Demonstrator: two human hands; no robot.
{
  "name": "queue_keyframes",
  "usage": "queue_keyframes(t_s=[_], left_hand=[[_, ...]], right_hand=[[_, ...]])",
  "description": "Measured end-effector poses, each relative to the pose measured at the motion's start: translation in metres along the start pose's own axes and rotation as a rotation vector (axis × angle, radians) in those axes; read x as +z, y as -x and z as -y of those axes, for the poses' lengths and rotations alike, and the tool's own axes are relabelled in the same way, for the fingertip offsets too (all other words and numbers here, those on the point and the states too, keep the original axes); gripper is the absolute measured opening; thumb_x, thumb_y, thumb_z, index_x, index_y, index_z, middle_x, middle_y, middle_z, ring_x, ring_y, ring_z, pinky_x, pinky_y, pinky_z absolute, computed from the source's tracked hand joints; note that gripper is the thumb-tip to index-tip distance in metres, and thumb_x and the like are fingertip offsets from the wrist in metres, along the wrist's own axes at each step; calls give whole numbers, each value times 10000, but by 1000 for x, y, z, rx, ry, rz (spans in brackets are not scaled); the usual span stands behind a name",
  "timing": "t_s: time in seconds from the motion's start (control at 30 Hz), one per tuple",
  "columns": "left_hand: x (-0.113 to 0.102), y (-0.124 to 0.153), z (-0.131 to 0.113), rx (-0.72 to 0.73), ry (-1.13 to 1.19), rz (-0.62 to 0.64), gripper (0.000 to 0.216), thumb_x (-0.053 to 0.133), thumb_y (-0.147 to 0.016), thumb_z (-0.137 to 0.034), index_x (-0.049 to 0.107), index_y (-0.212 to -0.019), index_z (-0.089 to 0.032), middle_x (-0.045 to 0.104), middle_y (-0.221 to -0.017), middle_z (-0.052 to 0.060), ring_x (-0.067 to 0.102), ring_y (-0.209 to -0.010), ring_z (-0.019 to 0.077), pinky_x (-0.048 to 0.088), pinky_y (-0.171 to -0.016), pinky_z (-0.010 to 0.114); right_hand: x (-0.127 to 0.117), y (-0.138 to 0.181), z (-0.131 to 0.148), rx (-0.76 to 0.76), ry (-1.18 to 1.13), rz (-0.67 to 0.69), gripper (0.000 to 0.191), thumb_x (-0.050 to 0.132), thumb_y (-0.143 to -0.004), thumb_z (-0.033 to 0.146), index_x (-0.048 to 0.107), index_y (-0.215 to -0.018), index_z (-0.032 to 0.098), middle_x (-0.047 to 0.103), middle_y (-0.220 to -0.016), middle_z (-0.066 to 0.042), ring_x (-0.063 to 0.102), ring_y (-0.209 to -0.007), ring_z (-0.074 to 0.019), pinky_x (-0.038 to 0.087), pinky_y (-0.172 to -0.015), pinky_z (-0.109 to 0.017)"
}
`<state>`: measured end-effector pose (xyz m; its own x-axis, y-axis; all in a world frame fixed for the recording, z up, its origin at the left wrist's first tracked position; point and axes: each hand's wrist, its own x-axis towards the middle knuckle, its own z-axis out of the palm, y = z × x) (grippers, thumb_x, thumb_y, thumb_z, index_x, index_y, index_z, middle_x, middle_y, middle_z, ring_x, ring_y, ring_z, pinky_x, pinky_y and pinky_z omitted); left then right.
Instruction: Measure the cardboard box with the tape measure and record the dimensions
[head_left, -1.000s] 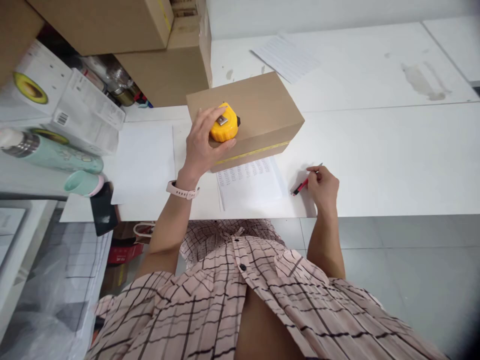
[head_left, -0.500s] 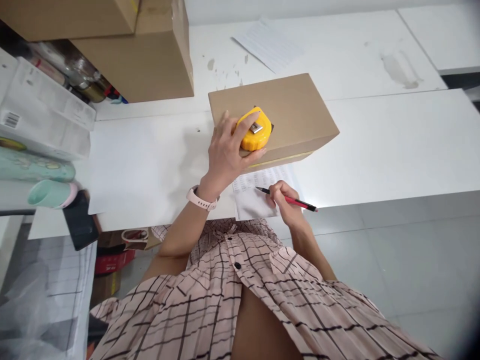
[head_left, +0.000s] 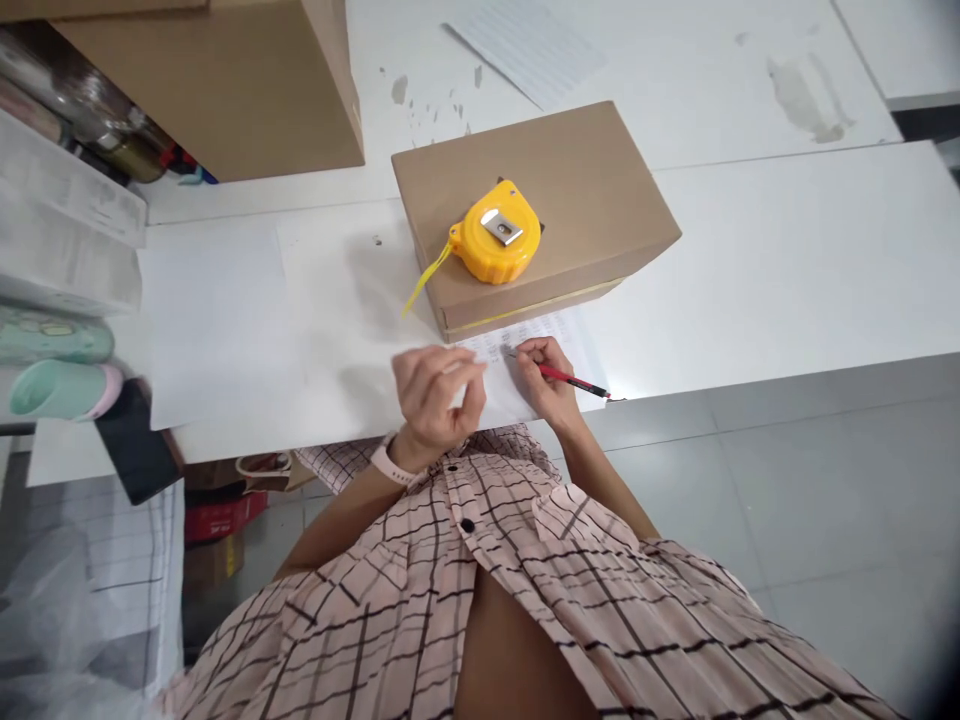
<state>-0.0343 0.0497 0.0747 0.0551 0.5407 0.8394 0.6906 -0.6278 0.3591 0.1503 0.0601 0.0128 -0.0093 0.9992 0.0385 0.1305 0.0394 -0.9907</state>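
Note:
A yellow tape measure point(head_left: 496, 243) lies on top of a brown cardboard box point(head_left: 592, 190) on the white table point(head_left: 787, 260), its yellow strap hanging off the box's left edge. My left hand point(head_left: 433, 397) hovers near the table's front edge, blurred, fingers loosely curled, holding nothing I can see. My right hand point(head_left: 546, 380) grips a red pen point(head_left: 574, 381) with its tip on a printed sheet point(head_left: 499, 375) just in front of the box.
Large cardboard boxes point(head_left: 225, 90) stand at the back left, with white cartons point(head_left: 67, 230), a mint bottle point(head_left: 45, 340), a mint cup point(head_left: 60, 390) and a black phone point(head_left: 135, 450) at the left. Blank paper point(head_left: 217, 320) lies left of the box; another sheet point(head_left: 525, 45) lies behind it.
My left hand let go of the tape measure and drew back toward the table's front edge. My right hand with the pen settled on the printed sheet.

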Motion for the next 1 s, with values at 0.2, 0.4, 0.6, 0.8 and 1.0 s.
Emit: queue_keyframes(t_s=[0.2,0.4,0.6,0.8,1.0], left_hand=[[10,82,-13,-31,-124,659,489,516,-991,-423,596,-1341,-92,651,-1385,201,561,-1338,335,385,-1125,521],[15,98,-8,23,-259,897,661,474,-1009,-537,505,-1473,-67,540,-1518,203,472,-1427,342,310,-1198,550],[16,102,-6,29,-281,899,598,499,-1014,-482,518,-1480,-109,582,-1486,171,502,-1397,333,324,-1197,536],[15,104,-7,28,-262,842,509,498,-1017,-385,544,-1456,-132,599,-1469,149,503,-1393,325,323,-1203,533],[16,104,-5,25,-224,816,483,494,-1010,-350,553,-1434,-128,622,-1437,149,508,-1380,324,338,-1188,542]], right_hand=[[8,0,0,89,-3,-65,308,764,-821,490,611,-878,230,647,-755,19,561,-660,-131,447,-612,-285],[16,0,5,-40,170,-91,315,585,-953,430,494,-727,231,518,-617,45,471,-565,-111,397,-568,-275],[15,-6,1,-89,302,16,273,581,-943,374,471,-733,237,496,-605,54,465,-541,-108,384,-552,-270],[15,-5,-2,-68,320,15,284,572,-947,393,480,-728,237,538,-605,45,495,-544,-115,403,-555,-268],[16,-6,-2,-69,341,30,287,574,-947,403,484,-727,240,551,-594,43,502,-533,-119,410,-550,-269]])
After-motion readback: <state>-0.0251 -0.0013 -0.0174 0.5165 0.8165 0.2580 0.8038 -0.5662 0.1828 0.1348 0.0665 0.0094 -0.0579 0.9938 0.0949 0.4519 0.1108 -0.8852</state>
